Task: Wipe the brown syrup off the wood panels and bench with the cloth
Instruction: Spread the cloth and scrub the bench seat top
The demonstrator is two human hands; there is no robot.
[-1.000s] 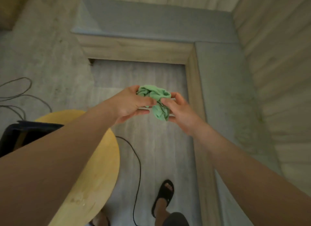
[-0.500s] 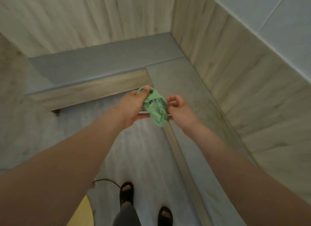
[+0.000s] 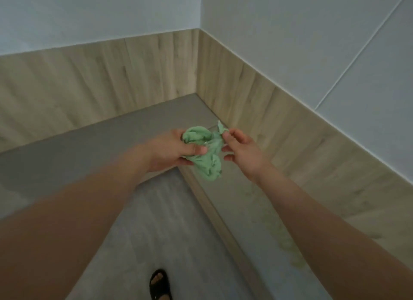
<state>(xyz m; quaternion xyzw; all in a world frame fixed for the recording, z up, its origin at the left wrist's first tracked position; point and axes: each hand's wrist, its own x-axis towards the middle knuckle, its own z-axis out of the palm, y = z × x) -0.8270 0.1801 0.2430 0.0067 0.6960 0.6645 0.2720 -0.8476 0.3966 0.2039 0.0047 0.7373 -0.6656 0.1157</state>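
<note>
I see the crumpled green cloth [image 3: 204,152] held in mid-air between both hands, above the inner corner of the bench [image 3: 111,143]. The left hand [image 3: 172,151] grips the bunched fabric, thumb across it, and the right hand [image 3: 242,153] pinches its right edge. The matte grey bench runs in an L under pale, vertical-grained wood panels [image 3: 290,132]. Faint brownish syrup smears [image 3: 288,248] mark its right run. Open floor [image 3: 156,221] lies below, with one black sandal [image 3: 159,284].
</note>
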